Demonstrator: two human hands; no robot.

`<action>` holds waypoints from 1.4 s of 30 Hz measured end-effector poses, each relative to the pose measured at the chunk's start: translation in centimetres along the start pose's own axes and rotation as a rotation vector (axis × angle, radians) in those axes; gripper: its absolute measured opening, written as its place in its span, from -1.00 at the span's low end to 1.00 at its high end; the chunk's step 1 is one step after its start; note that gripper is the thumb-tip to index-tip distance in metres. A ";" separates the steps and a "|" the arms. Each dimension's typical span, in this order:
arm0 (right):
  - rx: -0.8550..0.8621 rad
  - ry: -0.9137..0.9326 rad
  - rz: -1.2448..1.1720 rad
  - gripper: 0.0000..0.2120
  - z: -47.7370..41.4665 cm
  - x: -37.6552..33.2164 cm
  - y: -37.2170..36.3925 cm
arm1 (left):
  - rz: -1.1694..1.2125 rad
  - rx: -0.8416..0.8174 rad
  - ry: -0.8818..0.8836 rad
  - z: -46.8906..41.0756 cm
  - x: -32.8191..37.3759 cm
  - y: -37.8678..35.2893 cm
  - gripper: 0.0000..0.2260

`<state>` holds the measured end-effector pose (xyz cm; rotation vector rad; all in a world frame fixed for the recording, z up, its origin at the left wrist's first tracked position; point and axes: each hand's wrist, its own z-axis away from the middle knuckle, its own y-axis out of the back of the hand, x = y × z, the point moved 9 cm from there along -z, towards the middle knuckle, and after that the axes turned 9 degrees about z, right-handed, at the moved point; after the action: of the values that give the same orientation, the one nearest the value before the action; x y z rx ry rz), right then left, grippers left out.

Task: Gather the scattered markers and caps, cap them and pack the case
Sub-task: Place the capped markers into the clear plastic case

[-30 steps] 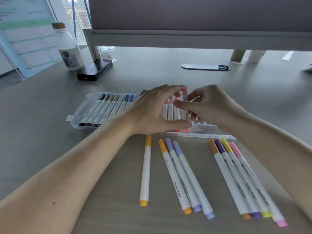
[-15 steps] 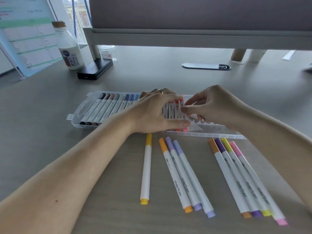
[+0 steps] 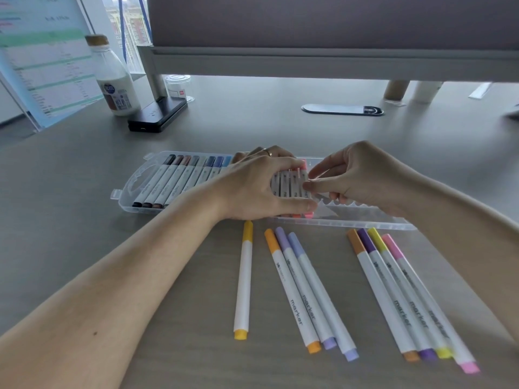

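The clear marker case (image 3: 132, 189) lay open on the grey desk (image 3: 84, 220), its left end filled with dark-capped markers (image 3: 174, 183). The left hand (image 3: 258, 189) rested flat across the middle of the row, fingers stretched out and pressing the barrels down. The right hand (image 3: 356, 175) pinched the salmon-capped marker (image 3: 304, 165) at the row's right end, just beside the left fingertips. Nearer the person lay a lone yellow marker (image 3: 243, 279), a trio of markers (image 3: 306, 287) and four more markers (image 3: 398, 299), all capped.
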<state>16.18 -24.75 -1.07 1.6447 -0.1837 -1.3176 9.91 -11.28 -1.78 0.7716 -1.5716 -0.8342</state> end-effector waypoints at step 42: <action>-0.186 -0.006 0.620 -0.61 8.6 0.2 3.7 | -0.170 -0.055 0.026 0.4 1.5 -0.7 -0.20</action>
<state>10.94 -31.78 2.17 1.2793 -0.5135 -0.8352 9.34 -12.87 -1.65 0.8818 -1.4679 -0.9834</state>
